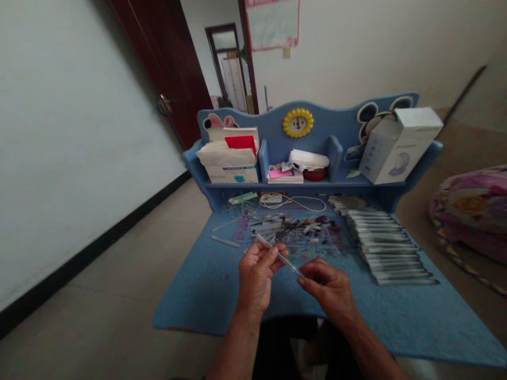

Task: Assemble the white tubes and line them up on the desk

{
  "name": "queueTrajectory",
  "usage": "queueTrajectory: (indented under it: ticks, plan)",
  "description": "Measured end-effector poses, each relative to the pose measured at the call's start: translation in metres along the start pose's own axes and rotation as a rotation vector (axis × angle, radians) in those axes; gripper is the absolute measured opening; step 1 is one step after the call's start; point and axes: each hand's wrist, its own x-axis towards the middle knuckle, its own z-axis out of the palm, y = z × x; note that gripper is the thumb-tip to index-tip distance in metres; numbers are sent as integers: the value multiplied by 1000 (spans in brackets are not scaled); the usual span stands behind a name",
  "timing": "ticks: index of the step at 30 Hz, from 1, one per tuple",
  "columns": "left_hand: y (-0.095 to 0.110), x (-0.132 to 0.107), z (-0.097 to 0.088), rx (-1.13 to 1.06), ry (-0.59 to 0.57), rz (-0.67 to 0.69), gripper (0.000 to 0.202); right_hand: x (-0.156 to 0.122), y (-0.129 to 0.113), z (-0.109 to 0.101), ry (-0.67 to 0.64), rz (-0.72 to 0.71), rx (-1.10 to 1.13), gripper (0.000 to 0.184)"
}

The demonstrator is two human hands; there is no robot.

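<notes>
My left hand is closed, pinching a clear, slim pen barrel between thumb and fingers. The barrel slants from upper left down to the right, above the blue desk. At its lower right end, my right hand is closed with thumb and forefinger on the tip; those fingertips hide any small part there. Just beyond my hands lies a jumble of loose pen parts, some clear and some dark. To the right, many clear pens with dark tips lie side by side in a long row.
Two clear tubes lie left of the jumble. A white cord loops below the shelf. On the shelf stand an open carton, a white box and papers. A flowered bundle is right of the desk.
</notes>
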Motion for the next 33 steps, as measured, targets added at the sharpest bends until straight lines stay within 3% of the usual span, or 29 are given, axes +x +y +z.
queueTrajectory:
  ticks: [5,14,23,29,33]
  plan:
    - [-1,0,-2,4,7,11,22,-2,-5,1,-9,-84,-114,2]
    - [1,-7,-1,20,18,-12,22,-4,-5,6,-8,-31,-49,2]
    - [2,-7,-5,1,-48,-83,20,-7,4,10,-8,185,189,13]
    - [0,-9,-8,39,-82,-106,15,-11,9,12,-126,407,437,24]
    - [-1,-9,-11,179,-69,-81,14,-16,9,13,-110,431,544,27]
